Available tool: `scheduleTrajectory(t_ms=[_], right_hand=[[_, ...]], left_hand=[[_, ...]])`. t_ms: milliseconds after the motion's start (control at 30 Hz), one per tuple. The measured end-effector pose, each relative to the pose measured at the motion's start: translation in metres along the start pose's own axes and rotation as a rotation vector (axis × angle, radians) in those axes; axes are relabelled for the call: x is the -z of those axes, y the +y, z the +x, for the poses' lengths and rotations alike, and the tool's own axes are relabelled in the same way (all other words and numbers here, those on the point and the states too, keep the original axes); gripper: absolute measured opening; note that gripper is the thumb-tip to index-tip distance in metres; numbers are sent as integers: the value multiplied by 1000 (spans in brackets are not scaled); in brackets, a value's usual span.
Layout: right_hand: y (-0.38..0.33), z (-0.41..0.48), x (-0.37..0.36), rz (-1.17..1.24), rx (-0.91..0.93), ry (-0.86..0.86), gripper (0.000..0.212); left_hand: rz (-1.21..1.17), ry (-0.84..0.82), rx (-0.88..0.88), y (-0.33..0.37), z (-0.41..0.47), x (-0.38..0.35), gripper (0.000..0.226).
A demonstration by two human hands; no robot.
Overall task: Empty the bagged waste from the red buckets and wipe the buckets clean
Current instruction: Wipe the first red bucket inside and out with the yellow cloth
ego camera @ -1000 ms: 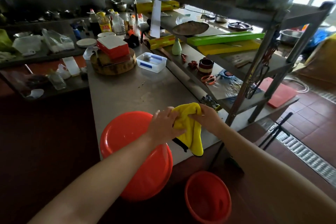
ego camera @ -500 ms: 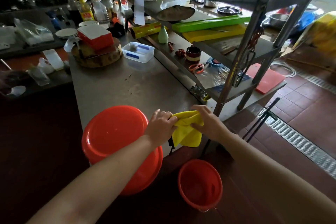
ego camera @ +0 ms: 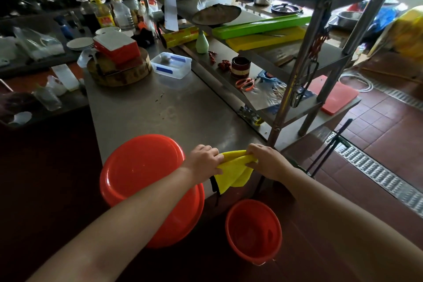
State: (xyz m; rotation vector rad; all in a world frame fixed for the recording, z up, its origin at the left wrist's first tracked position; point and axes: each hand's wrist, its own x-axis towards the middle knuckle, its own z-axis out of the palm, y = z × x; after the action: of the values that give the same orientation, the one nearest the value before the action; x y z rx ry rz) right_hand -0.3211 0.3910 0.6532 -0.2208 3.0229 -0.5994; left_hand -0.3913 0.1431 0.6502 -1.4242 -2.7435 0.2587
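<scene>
A yellow cloth (ego camera: 233, 172) hangs stretched between my left hand (ego camera: 202, 162) and my right hand (ego camera: 265, 161), each gripping one end over the near edge of the steel table (ego camera: 160, 108). A large red bucket (ego camera: 142, 178) sits upside down at the table's near-left corner, partly under my left forearm. A smaller red bucket (ego camera: 253, 231) stands upright on the floor below the cloth, and I see no bag inside it.
A round wooden block with a red box (ego camera: 116, 47) and a clear plastic tub (ego camera: 171, 64) stand farther back on the table. A metal shelf rack (ego camera: 295, 80) rises to the right. A floor drain grate (ego camera: 380, 176) runs along the tiled floor.
The cloth, earlier hanging long from my hands, is now pulled out sideways between them. My view has tilted down, so both buckets show more fully.
</scene>
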Motion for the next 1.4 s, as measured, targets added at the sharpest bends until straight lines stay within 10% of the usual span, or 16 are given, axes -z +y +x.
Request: scheduleTrajectory(t_ms=[433, 967, 1400], right_hand=[[31, -4, -13, 171, -168, -152, 67], [43, 33, 14, 611, -416, 9, 19], [31, 68, 33, 110, -413, -89, 18]], left_hand=[[-740, -120, 297, 18, 38, -8, 28], [-1014, -265, 215, -14, 94, -3, 24], [-872, -146, 157, -40, 136, -3, 18]])
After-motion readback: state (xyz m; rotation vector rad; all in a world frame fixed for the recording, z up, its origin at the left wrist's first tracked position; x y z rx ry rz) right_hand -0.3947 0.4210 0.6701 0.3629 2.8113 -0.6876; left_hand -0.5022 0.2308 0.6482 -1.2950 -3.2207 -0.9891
